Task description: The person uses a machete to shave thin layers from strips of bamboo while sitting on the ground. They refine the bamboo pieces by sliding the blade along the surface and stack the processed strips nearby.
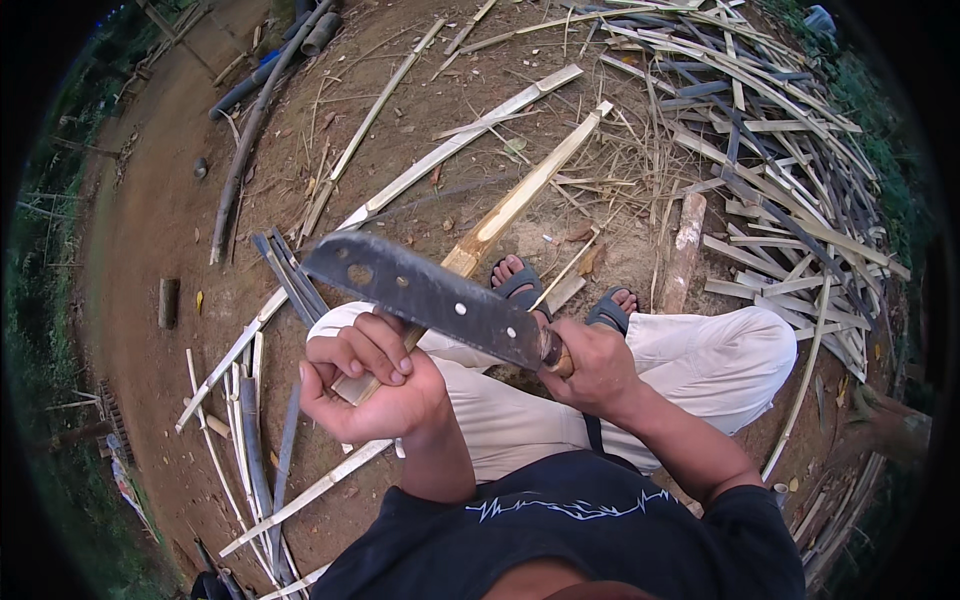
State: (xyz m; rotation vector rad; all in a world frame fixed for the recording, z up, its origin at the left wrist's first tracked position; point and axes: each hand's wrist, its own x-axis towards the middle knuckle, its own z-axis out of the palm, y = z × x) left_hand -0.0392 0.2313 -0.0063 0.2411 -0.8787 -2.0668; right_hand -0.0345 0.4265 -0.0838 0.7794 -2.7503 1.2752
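Apparent step: shaving a bamboo strip.
My left hand curls round it, right hand clenches the knife; next stroke needs steadiness.

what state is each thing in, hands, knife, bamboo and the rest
left hand: closed around the held bamboo piece
right hand: closed around the knife's handle
knife: unsheathed, blade crossing above the bamboo; contact unclear
held bamboo piece: slanting forward and right
bamboo pile: loosely heaped, strips crossing
thick short piece: lying on the ground
sandals: worn
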